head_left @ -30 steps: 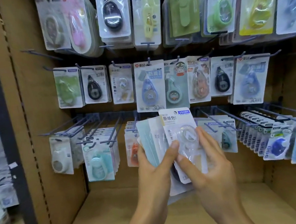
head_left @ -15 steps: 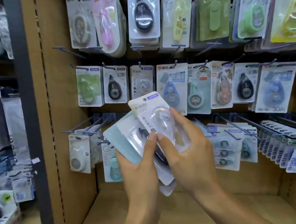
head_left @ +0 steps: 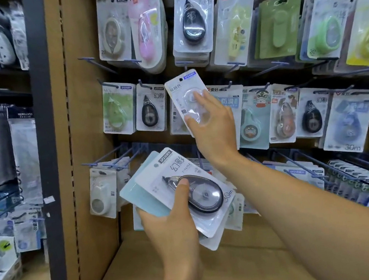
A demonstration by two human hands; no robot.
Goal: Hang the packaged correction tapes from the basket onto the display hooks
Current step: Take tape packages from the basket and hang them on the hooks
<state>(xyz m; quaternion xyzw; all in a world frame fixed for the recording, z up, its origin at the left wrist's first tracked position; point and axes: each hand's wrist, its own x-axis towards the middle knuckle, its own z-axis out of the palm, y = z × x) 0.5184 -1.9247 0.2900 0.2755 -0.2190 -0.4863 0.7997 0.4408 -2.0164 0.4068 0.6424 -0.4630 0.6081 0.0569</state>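
Note:
My right hand (head_left: 215,125) pinches a white packaged correction tape (head_left: 186,96) with a clear blister and holds it up in front of the middle row of display hooks (head_left: 143,84), its hang hole near the top. My left hand (head_left: 170,224) grips a fanned stack of several packages (head_left: 182,193) lower down, thumb pressed on the top one, a black teardrop-shaped tape. The basket is out of view.
Three rows of hooks on the brown back panel (head_left: 85,131) carry many packaged tapes. Bare hook ends (head_left: 107,160) stick out at the lower left. A dark upright post (head_left: 48,161) borders the bay on the left. A brown shelf (head_left: 224,274) lies below.
My right hand has lifted the white package off the stack and raised it up and right toward the middle row. The left hand has dropped lower with the remaining packages. The view has shifted right.

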